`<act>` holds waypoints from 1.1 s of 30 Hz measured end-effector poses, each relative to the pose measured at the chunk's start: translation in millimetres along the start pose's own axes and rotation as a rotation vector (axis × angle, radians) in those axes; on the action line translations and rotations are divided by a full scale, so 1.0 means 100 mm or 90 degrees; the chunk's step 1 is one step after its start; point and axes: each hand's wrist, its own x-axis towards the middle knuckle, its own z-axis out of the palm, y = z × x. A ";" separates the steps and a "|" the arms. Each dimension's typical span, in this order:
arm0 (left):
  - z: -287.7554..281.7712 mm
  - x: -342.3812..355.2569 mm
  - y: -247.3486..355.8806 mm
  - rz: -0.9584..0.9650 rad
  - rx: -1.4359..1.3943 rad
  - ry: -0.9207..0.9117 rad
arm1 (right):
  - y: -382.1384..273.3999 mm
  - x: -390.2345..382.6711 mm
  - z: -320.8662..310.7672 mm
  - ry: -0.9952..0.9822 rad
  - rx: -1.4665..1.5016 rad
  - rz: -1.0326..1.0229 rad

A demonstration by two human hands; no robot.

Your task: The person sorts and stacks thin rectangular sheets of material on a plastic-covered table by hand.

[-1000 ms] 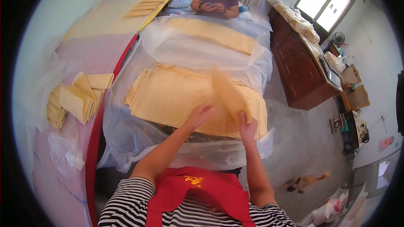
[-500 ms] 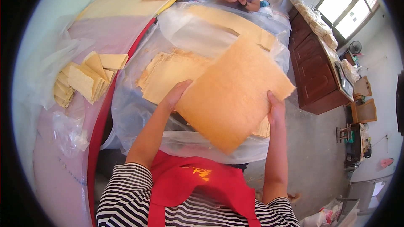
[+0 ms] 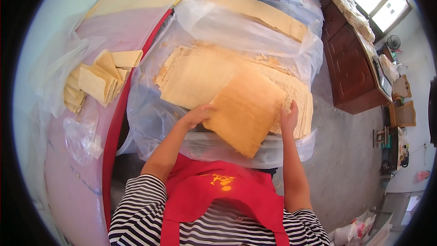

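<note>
- Fingers [image 3: 207, 107] of the left hand [image 3: 195, 115] are closed on the left edge of the tan sheet [image 3: 246, 111]; the tips underneath are hidden.
- Those of the right hand [image 3: 290, 116] are partly bent at the sheet's right edge; whether they pinch it or merely touch it, I cannot tell.
- Far left of the sheet, folded pieces [image 3: 98, 79] lie piled on the pink bench [image 3: 68, 168]; they look already dealt with, though nothing proves it.
- Just behind the sheet and to its left, the left stack [image 3: 189, 77] lies flat and many-layered, so I judge plenty is left.
- Between both hands, the sheet itself is tilted over the near side of the stacks, one corner toward the red apron [image 3: 200, 187]; it seems partway through handling, not yet laid aside.
- Well behind the sheet, a back stack [image 3: 261, 13] lies flat among clear plastic [image 3: 205, 23], no hand on it.
- Right of the sheet, the rough-edged right stack [image 3: 300, 102] also appears to be waiting.
</note>
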 end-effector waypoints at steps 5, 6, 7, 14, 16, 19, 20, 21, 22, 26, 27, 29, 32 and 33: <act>0.03 -0.05 0.00 -0.088 -0.141 0.002 | 0.24 -0.60 -0.44 -0.144 -0.465 -0.545; 0.04 -0.09 0.00 -0.096 -0.157 0.018 | 0.19 -0.72 -0.47 -0.141 -0.464 -0.540; 0.06 -0.10 -0.01 -0.104 -0.174 0.034 | 0.13 -0.83 -0.49 -0.187 -0.448 -0.565; 0.19 -0.27 0.08 -0.114 -0.257 0.026 | -0.10 -0.93 -0.26 -0.249 -0.175 -0.612; 0.20 -0.30 0.14 -0.125 -0.320 0.010 | -0.02 -0.90 -0.16 -0.253 -0.055 -0.396; 0.33 -0.28 0.40 -0.017 -0.397 0.057 | 0.19 -0.69 0.07 -0.184 0.125 -0.127; 0.39 -0.25 0.46 -0.019 -0.392 0.054 | 0.24 -0.59 0.10 -0.172 0.144 0.002; 0.45 -0.22 0.53 0.071 -0.284 0.117 | 0.25 -0.50 0.14 -0.162 0.163 0.128; 0.52 -0.17 0.56 0.160 -0.175 0.177 | 0.25 -0.43 0.16 -0.160 0.165 0.128; 0.85 0.13 0.51 0.499 0.602 0.235 | 0.36 -0.28 0.24 -0.195 0.112 0.173; 0.96 0.16 0.56 0.537 0.702 0.165 | 0.37 -0.28 0.26 -0.203 0.066 0.157; 1.07 0.26 0.57 0.574 0.799 0.090 | 0.38 -0.27 0.26 -0.196 0.064 0.141; 1.03 0.49 0.36 0.476 0.940 0.059 | 0.37 -0.25 0.26 -0.192 0.003 0.127; 1.00 0.57 0.25 0.447 0.957 0.059 | 0.37 -0.23 0.26 -0.195 -0.057 0.133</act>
